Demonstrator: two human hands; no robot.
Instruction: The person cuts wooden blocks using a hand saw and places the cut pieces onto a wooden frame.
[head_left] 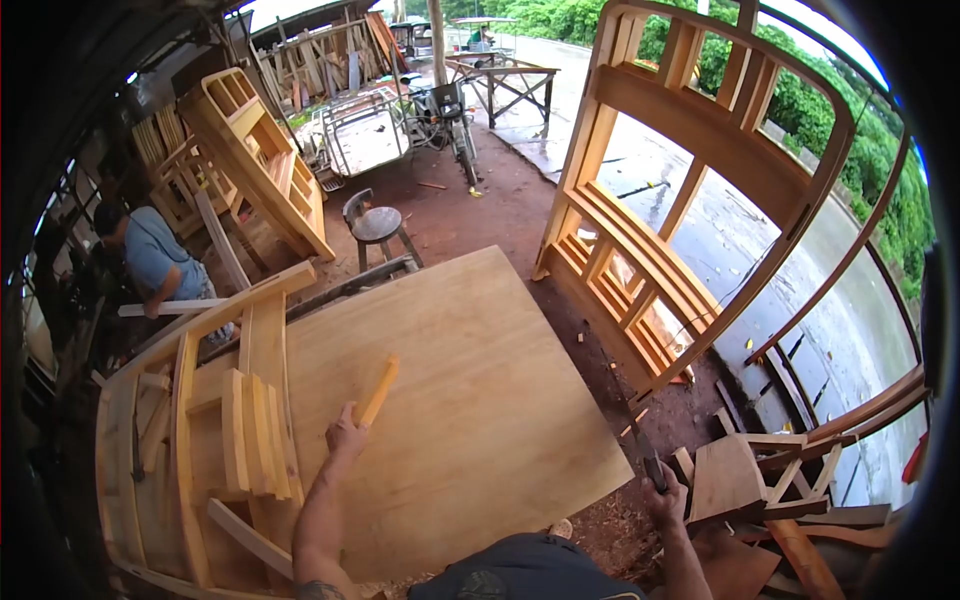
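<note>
My left hand [347, 430] is closed around the lower end of a short yellow stick [379, 392], possibly a folded ruler. The stick tilts up and away over a large plywood sheet [470, 400], which lies flat in front of me. Off the sheet's right corner, my right hand [668, 495] grips the dark handle of a handsaw [640, 437]. Its thin blade points forward and slightly left, above the dirt floor. Left of my left arm, a wooden frame [183, 440] with several loose slats [255, 430] rests partly over the sheet.
A tall wooden frame [690, 130] stands at the right. Offcuts [730, 475] lie in a pile by my right hand. Beyond the sheet are a stool [376, 224], a motorcycle [452, 120] and another frame [265, 165]. A person [160, 255] works at the left.
</note>
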